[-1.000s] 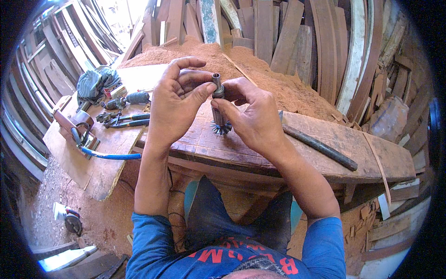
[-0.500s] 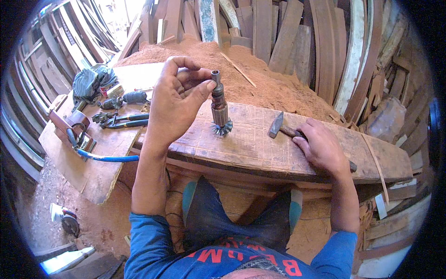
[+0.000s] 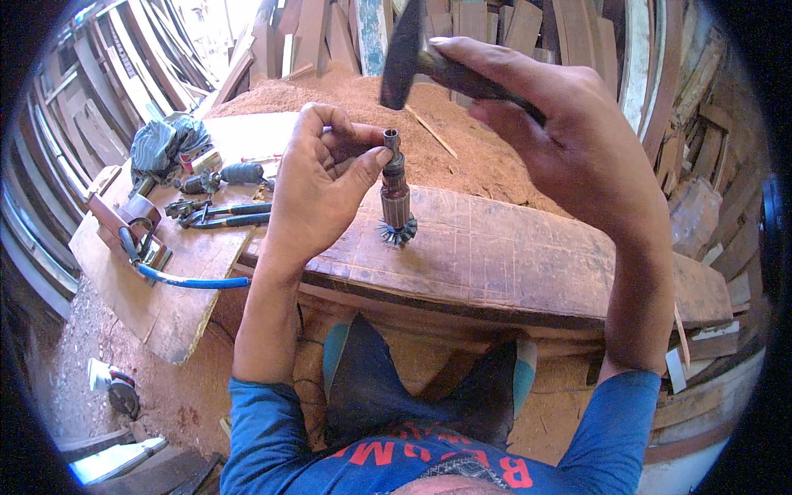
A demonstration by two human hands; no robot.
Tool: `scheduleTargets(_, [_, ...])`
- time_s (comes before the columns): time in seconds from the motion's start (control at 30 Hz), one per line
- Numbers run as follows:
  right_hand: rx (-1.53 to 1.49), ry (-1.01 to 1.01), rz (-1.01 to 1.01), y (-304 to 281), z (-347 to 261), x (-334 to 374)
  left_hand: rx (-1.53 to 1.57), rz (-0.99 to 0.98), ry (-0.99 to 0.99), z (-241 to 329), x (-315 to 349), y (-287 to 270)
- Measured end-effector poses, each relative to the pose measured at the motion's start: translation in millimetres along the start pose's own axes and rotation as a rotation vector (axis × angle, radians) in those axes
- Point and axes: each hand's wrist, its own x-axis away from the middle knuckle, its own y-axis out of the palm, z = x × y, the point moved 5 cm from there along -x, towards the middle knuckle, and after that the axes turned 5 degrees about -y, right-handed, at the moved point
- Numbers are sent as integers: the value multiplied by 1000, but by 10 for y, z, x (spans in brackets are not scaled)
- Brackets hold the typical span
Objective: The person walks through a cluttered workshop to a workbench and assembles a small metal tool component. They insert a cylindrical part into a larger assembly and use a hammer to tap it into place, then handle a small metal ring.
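Observation:
A motor armature (image 3: pixel 396 198) stands upright on the wooden plank bench (image 3: pixel 503 256), its finned fan at the bottom. On its upper end sits a small metal sleeve (image 3: pixel 391 139). My left hand (image 3: pixel 318 186) pinches that top part between thumb and fingertips, steadying it. Raised above and to the right, my right hand (image 3: pixel 569 136) is wrapped round the handle of a hammer (image 3: pixel 402 62). The hammer head hangs in the air just above the sleeve, apart from it.
On a board (image 3: pixel 177 318) at the left lie pliers (image 3: pixel 223 216), a dark cylindrical tool part (image 3: pixel 239 173), a crumpled striped cloth (image 3: pixel 169 142) and a tool housing with a blue cord (image 3: pixel 198 282). Behind the bench rises a sawdust heap (image 3: pixel 322 91), with planks leaning beyond it.
My right hand has lifted the hammer off the bench and swung it up and left, over the armature. My left hand and the armature have shifted slightly right.

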Motion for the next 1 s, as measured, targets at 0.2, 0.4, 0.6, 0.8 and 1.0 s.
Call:
scheduleTargets(0.2, [38,-15,-50,27,-91,-137,-34,11,5,35,29,-8])
scheduleTargets(0.4, [153,1,-197,81,-156,-108,-48,33,15,39,46,-46])
scheduleTargets(0.6, [188,10,-35,90,-114,-111,-38,27,4,45,43,-43])
scheduleTargets(0.8, [-71,42,328,9,42,-47,-45,11,28,59,63,-24])
scheduleTargets(1.0, [-269,208,92,293,102,-116,-74,35,33,72,60,54])
